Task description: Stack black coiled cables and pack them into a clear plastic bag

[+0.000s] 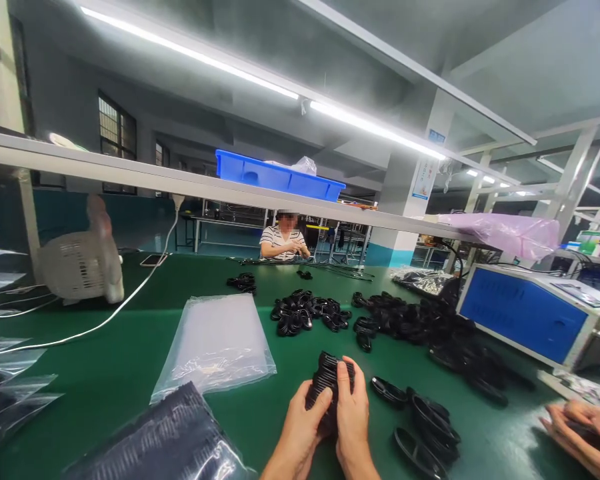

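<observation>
Both of my hands grip one stack of coiled black cables [327, 379] just above the green table [130, 360]. My left hand [303, 420] wraps the stack's left side, fingers closed on it. My right hand [353, 410] clasps the right side, thumb across the top. Loose black cable coils [420, 420] lie right of my hands. A pile of clear plastic bags [217, 343] lies to the left, and a filled bag of black coils [165, 443] sits at the near left.
More heaps of black coils [310, 313] spread across the table's middle and right [430, 327]. A blue-fronted machine [525, 313] stands at right, a white fan [83, 263] at left. A seated person [283, 241] works across the table. Another person's hands [585, 427] rest at the near right.
</observation>
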A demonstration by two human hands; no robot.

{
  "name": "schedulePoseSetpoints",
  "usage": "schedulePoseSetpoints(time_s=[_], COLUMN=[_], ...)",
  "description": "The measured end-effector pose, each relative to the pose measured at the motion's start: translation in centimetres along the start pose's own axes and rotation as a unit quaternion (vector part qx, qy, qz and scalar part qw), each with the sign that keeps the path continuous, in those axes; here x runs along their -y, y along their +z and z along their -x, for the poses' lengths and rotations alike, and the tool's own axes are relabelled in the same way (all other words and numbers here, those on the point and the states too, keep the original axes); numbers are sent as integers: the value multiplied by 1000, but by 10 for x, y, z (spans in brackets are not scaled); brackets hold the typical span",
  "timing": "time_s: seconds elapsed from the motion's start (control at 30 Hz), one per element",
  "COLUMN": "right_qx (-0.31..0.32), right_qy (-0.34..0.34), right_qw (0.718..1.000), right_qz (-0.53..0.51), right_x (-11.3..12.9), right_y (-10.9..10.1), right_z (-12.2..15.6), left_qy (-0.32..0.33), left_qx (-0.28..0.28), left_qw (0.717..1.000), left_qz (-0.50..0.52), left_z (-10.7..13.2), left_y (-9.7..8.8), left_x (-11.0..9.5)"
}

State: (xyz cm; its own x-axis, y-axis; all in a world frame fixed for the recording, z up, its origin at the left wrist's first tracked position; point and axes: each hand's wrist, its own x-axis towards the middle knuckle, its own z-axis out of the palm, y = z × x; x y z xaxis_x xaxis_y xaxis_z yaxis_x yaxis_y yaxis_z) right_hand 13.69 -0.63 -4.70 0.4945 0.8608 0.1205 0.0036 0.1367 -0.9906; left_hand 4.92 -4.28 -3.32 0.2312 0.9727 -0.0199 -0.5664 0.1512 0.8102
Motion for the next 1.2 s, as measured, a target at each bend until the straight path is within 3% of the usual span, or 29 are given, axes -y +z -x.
schedulePoseSetpoints(time_s=[0.2, 0.63, 1.0, 1.2], right_qx=[0, 34, 31, 29], right_qy=[-9, 42, -28, -18], right_qw=[999, 995, 999, 999], right_qz=[-50, -85, 14, 22], right_x=[-1, 14, 10, 6], right_y=[1, -2, -5, -6], right_z=[2, 4, -4, -5], left_qy=[-8, -5, -12, 29], left_qx=[-8, -14, -24, -55], left_qw=[1000, 1000, 999, 995], left_qz=[4, -4, -21, -77], left_z=[0, 3, 3, 1], left_y=[0, 0, 1, 3], left_x=[0, -2, -2, 1])
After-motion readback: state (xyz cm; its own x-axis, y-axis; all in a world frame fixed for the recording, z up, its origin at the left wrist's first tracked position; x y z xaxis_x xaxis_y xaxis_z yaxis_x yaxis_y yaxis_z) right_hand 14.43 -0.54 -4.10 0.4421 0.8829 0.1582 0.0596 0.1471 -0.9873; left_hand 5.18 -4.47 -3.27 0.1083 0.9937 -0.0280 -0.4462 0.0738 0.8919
